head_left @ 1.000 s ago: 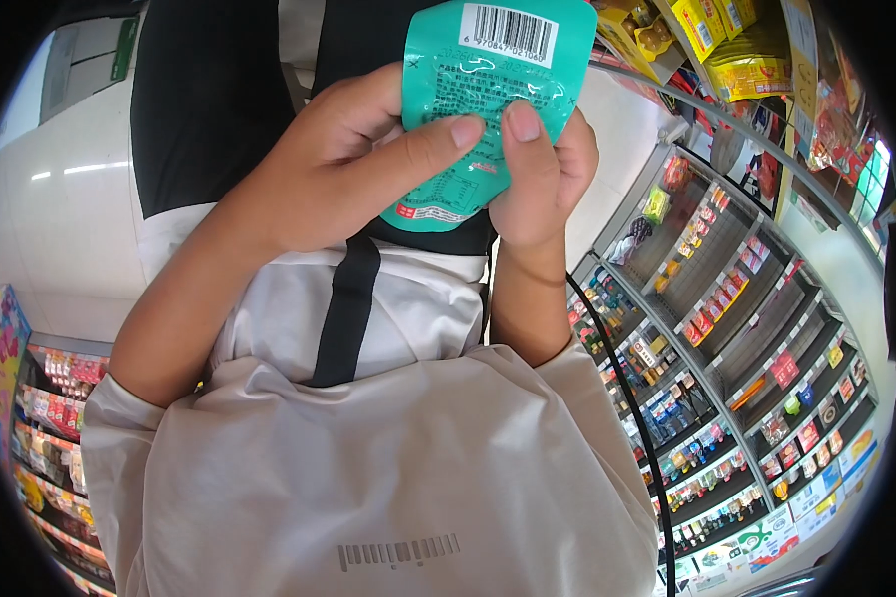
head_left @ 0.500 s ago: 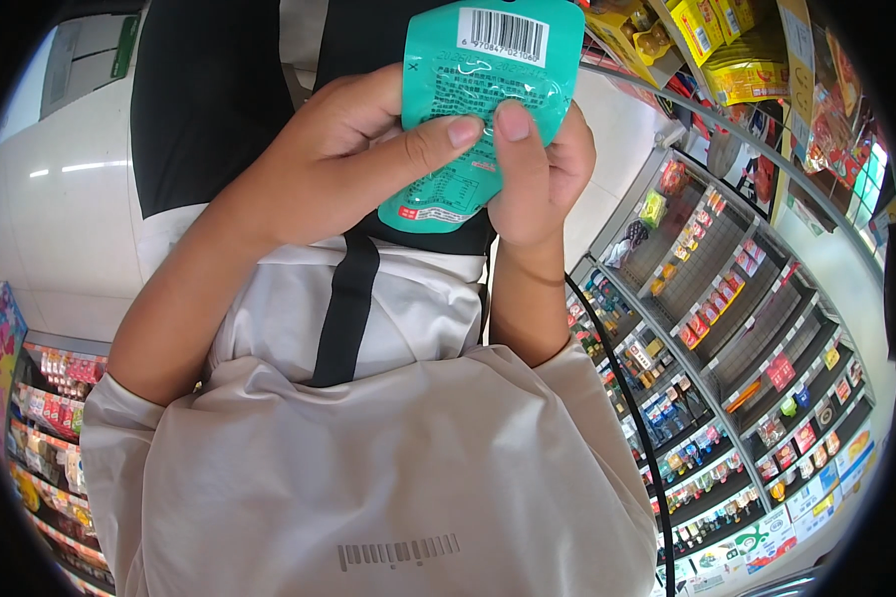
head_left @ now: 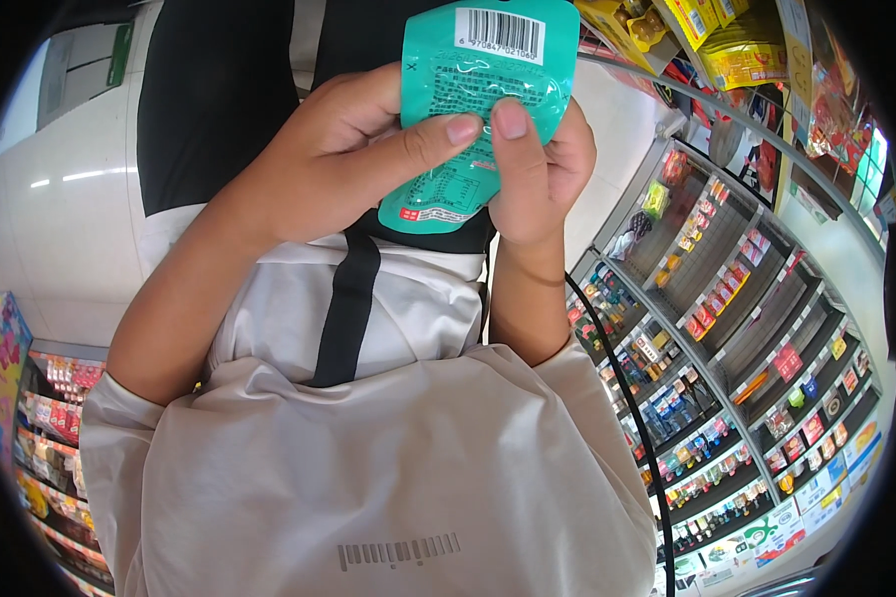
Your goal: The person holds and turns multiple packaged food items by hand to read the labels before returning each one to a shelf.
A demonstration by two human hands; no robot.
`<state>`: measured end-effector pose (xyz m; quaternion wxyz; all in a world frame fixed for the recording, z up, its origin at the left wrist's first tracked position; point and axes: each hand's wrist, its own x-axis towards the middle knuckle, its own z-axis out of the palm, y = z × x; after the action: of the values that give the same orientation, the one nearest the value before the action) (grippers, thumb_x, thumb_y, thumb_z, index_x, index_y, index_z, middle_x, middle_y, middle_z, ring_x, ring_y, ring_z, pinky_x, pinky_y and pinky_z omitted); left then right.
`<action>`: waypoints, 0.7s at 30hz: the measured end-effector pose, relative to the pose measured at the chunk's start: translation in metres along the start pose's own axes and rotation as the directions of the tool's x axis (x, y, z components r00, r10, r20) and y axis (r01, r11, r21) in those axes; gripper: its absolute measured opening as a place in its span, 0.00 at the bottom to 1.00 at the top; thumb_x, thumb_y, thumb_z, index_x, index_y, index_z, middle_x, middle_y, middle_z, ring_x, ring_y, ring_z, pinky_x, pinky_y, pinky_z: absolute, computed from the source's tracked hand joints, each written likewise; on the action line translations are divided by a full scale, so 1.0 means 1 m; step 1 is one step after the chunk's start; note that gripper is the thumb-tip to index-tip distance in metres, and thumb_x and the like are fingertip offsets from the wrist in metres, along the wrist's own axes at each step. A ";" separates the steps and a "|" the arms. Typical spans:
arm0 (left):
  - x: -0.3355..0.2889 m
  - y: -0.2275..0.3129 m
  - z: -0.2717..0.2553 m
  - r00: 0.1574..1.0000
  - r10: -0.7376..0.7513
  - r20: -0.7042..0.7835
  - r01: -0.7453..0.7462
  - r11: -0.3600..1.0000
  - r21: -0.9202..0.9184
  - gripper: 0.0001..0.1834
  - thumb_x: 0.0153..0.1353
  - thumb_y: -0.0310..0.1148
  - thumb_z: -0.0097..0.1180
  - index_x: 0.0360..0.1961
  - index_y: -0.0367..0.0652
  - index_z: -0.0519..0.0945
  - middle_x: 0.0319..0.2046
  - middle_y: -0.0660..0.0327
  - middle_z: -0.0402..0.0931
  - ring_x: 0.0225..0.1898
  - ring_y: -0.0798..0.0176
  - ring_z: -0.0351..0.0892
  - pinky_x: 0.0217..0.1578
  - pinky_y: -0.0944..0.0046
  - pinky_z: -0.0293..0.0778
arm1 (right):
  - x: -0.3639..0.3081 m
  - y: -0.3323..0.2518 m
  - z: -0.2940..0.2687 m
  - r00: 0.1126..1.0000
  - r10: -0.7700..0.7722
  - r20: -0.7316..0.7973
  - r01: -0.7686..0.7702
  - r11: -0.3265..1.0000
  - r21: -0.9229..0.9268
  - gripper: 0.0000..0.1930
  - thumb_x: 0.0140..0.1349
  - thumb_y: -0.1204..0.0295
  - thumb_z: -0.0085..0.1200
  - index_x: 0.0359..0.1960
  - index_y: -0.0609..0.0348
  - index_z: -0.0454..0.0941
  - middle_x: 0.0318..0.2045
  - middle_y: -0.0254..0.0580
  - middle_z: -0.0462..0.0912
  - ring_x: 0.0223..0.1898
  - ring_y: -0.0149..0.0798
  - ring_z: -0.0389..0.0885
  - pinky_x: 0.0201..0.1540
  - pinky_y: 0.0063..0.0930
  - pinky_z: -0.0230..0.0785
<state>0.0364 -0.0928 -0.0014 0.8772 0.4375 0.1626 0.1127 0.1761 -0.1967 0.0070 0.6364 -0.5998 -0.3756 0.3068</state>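
Note:
A teal snack pouch (head_left: 448,159) with a white barcode label is held up in front of me, its printed back facing up. My left hand (head_left: 353,149) grips its left side, with the thumb lying across the print. On the other side, my right hand (head_left: 540,164) grips the right side, its thumb pressed on the pouch near the left thumb tip. The fingers of both hands are mostly hidden behind the pouch. It tilts slightly, its barcode end farther from my body.
On the right, a tall shelf unit (head_left: 727,289) carries small packaged goods. A rack with yellow packets (head_left: 747,65) stands at the upper right. More stocked shelves (head_left: 55,418) are at the lower left. A black cable (head_left: 622,383) hangs beside my right arm. Pale floor tiles (head_left: 70,229) lie at left.
The surrounding shelves and floor have shifted slightly in the picture. Both hands keep the same hold on the pouch, which has barely moved.

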 end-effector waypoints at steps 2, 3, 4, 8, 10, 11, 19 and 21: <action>0.000 -0.002 0.000 1.000 0.002 -0.001 -0.002 0.999 0.034 0.13 0.69 0.32 0.54 0.50 0.38 0.77 0.36 0.66 0.80 0.35 0.77 0.75 0.34 0.74 0.73 | -0.002 0.002 -0.002 1.000 -0.010 0.012 0.010 1.000 -0.008 0.06 0.63 0.75 0.56 0.36 0.67 0.79 0.27 0.37 0.85 0.27 0.21 0.77 0.30 0.15 0.69; 0.001 -0.001 0.002 1.000 0.002 0.004 -0.003 0.999 0.035 0.13 0.69 0.32 0.54 0.50 0.38 0.77 0.36 0.66 0.80 0.35 0.77 0.75 0.34 0.74 0.73 | -0.002 0.000 -0.004 1.000 -0.012 0.008 0.013 1.000 -0.010 0.06 0.63 0.75 0.56 0.36 0.67 0.79 0.27 0.37 0.85 0.27 0.21 0.77 0.30 0.15 0.69; 0.001 0.000 0.003 1.000 0.001 0.011 -0.001 1.000 0.027 0.13 0.69 0.32 0.54 0.50 0.38 0.77 0.35 0.66 0.79 0.34 0.77 0.75 0.34 0.74 0.73 | -0.002 -0.003 -0.005 1.000 0.003 0.012 -0.003 1.000 -0.021 0.05 0.63 0.76 0.57 0.36 0.67 0.79 0.27 0.37 0.85 0.27 0.21 0.77 0.30 0.15 0.69; 0.003 -0.001 0.004 1.000 0.000 0.018 0.000 1.000 0.004 0.13 0.69 0.32 0.54 0.51 0.38 0.77 0.34 0.67 0.79 0.33 0.78 0.74 0.33 0.73 0.72 | -0.001 -0.004 -0.005 0.999 0.038 0.012 -0.037 0.999 -0.034 0.04 0.62 0.78 0.57 0.36 0.67 0.80 0.26 0.37 0.85 0.27 0.21 0.78 0.30 0.15 0.69; 0.002 -0.001 0.004 1.000 0.000 0.012 0.000 1.000 0.005 0.13 0.69 0.32 0.54 0.51 0.38 0.77 0.34 0.67 0.79 0.33 0.78 0.74 0.33 0.73 0.72 | -0.001 -0.004 -0.004 1.000 0.027 0.010 -0.027 0.999 -0.030 0.04 0.62 0.77 0.57 0.36 0.67 0.80 0.26 0.37 0.85 0.27 0.21 0.78 0.30 0.15 0.69; 0.002 -0.001 0.004 1.000 0.001 0.005 -0.001 1.000 0.005 0.13 0.69 0.32 0.54 0.51 0.38 0.77 0.35 0.67 0.79 0.33 0.78 0.74 0.33 0.73 0.72 | 0.000 -0.003 -0.003 1.000 0.017 0.010 -0.017 1.000 -0.026 0.04 0.62 0.77 0.57 0.36 0.67 0.80 0.26 0.37 0.85 0.27 0.21 0.78 0.30 0.15 0.69; -0.002 0.000 0.004 1.000 0.012 -0.003 -0.012 1.000 0.023 0.13 0.69 0.32 0.54 0.51 0.39 0.77 0.36 0.67 0.79 0.35 0.78 0.75 0.35 0.73 0.73 | -0.001 -0.005 -0.001 1.000 0.024 0.006 -0.023 0.999 -0.038 0.06 0.64 0.75 0.56 0.36 0.66 0.80 0.26 0.36 0.85 0.27 0.21 0.78 0.30 0.16 0.69; -0.002 0.000 0.004 1.000 0.010 -0.001 -0.010 1.000 0.028 0.13 0.69 0.32 0.54 0.51 0.39 0.77 0.36 0.67 0.79 0.36 0.78 0.75 0.36 0.73 0.73 | -0.002 -0.006 -0.001 0.999 0.047 -0.004 -0.047 0.999 -0.027 0.06 0.64 0.75 0.56 0.36 0.66 0.80 0.26 0.36 0.85 0.27 0.21 0.78 0.30 0.16 0.69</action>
<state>0.0361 -0.0962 0.0011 0.8702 0.4507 0.1624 0.1148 0.1759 -0.1992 0.0124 0.6215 -0.6175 -0.3644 0.3156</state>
